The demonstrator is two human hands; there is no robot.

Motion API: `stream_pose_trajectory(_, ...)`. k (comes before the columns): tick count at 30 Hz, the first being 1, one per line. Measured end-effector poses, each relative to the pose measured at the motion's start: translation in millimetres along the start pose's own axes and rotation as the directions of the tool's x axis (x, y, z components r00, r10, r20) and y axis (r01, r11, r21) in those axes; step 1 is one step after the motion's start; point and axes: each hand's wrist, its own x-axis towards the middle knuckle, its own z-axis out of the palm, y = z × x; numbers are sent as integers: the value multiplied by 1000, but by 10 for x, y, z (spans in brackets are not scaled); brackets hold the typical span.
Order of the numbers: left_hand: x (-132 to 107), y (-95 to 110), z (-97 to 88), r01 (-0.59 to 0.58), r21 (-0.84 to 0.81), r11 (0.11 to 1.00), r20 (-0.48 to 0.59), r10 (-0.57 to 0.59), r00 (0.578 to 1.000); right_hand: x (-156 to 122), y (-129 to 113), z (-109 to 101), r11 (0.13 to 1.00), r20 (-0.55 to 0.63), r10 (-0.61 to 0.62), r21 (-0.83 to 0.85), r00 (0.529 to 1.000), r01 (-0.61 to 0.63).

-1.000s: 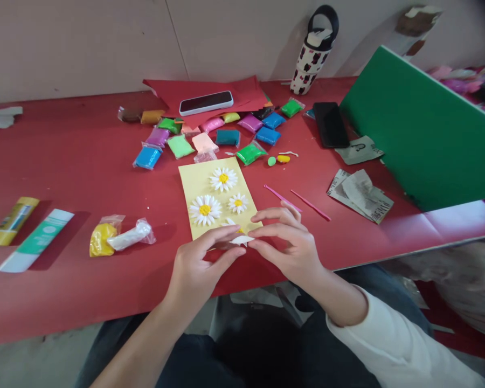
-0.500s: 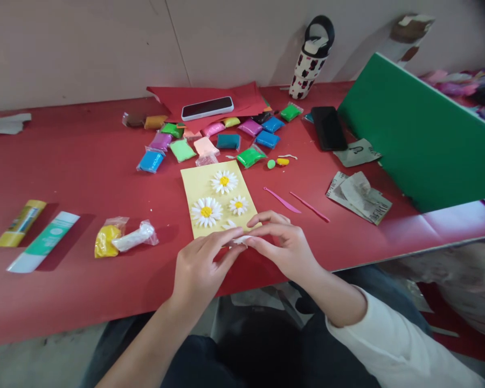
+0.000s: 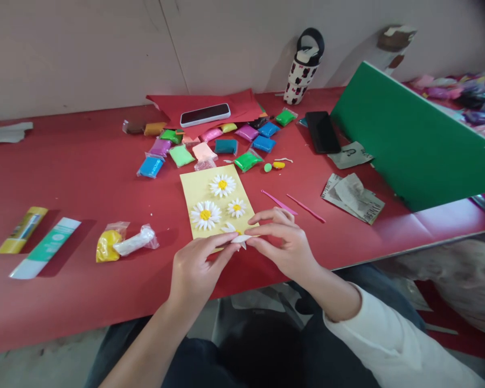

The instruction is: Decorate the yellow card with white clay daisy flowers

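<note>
Between my left hand (image 3: 198,264) and my right hand (image 3: 283,237) is a small white piece of clay (image 3: 241,238), pointed like a petal. The fingertips of both hands pinch it, one hand at each end. It is just above the lower edge of a pale yellow card (image 3: 188,188). On the card sit white clay daisies with yellow centres: one at the top (image 3: 222,185), a large one at the left (image 3: 206,215) and a small one at the right (image 3: 236,208). A fourth, partial flower (image 3: 228,228) lies partly hidden behind my fingers.
Pink clay tools (image 3: 306,208) lie right of the card. Several coloured clay packets (image 3: 248,160) and a phone (image 3: 205,115) are behind it. Yellow and white packets (image 3: 108,243) and a green-white tube (image 3: 46,248) are at left. A green board (image 3: 412,140) leans at right, near paper scraps (image 3: 353,196).
The white clay piece now shows more plainly between my fingertips, and more of the partial flower's yellow centre is visible. The camera view has shifted slightly.
</note>
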Motion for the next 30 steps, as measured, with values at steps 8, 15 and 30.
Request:
stream_pose_trajectory(8, 5, -33, -5, 15, -11, 1000, 15, -15, 1000, 2, -5, -4, 999, -3, 14, 36, 1000, -14)
stream_pose_trajectory(15, 19, -56, -50, -13, -8, 1000, 35, 14, 999, 11, 2, -9, 999, -4, -7, -36, 1000, 7)
stream_pose_trajectory(30, 45, -40, -69, 13, -61, 998, 148, -4, 989, 10, -24, 11, 998, 19, -43, 45, 999, 42)
